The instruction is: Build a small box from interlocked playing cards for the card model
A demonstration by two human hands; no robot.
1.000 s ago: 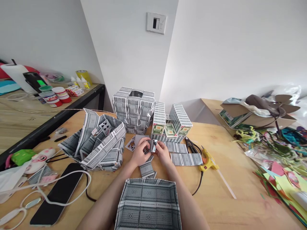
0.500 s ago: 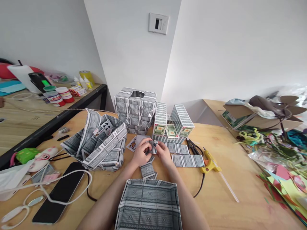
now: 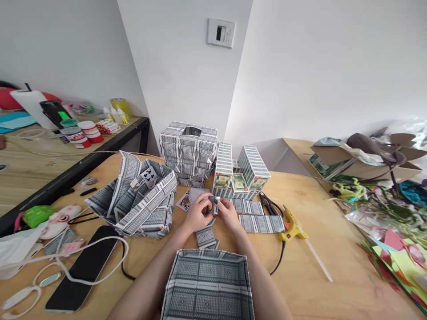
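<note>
1. Left hand (image 3: 199,213): fingers curled, thumb and index pinching a small playing card (image 3: 214,208). Right hand (image 3: 228,212): fingertips closed on the same playing card, thumb uppermost.
2. Playing card is straight beyond the open box (image 3: 209,269), between the hands. Neither hand nearer. Long axis: can't tell, fingers cover too much.
3. Pose: forearms pass either side of the open box, converging past its far rim. Wrists low, palms turned inward.
4. Loose cards (image 3: 206,238): just beyond the open box, near left wrist.
5. Beyond and right of the open box: card strip (image 3: 262,223), scissors (image 3: 266,203), glue gun (image 3: 292,230).
6. Beyond and left of it: card basket (image 3: 147,204).
7. Farthest beyond it: card packs (image 3: 255,163).
</note>
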